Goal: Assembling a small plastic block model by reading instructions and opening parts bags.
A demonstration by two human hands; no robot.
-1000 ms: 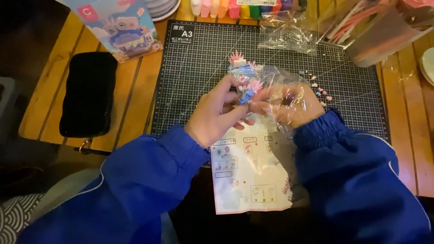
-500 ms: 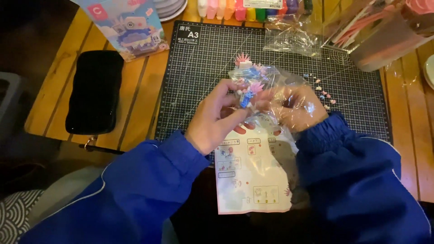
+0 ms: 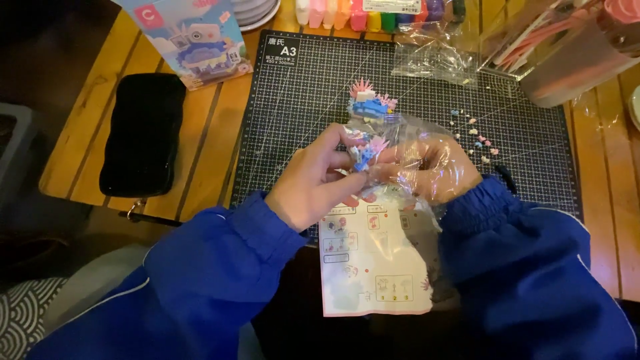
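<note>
The wooden table [image 3: 200, 147] carries a dark cutting mat [image 3: 300, 113] marked with a grid, and over the last second the view has slid a little so that both sit slightly further right in the frame; nothing on them has been moved. A black pouch [image 3: 142, 133] lies off the mat's left edge, with a printed toy box [image 3: 190, 40] above it and a row of coloured clay sticks [image 3: 373, 13] along the top.

Below the hands an instruction sheet [image 3: 373, 267] lies where it lay before. Both blue sleeves have held their places.

The left hand [image 3: 313, 187] and right hand [image 3: 433, 170] meet over the middle of the mat, much as they did a second ago. The left fingers are closed in a pinch on a small blue and pink brick piece [image 3: 363, 157]. The right hand is curled round a crumpled clear plastic bag [image 3: 417, 143], and how tightly its fingers close behind the film cannot be told. The change is small: the two hands have drawn slightly closer, which suggests fine fitting work under way rather than a finished step.

Just beyond the fingers a small brick model [image 3: 368, 103] stands on the mat, and a scatter of tiny loose pieces [image 3: 475, 137] lies to its right.
</note>
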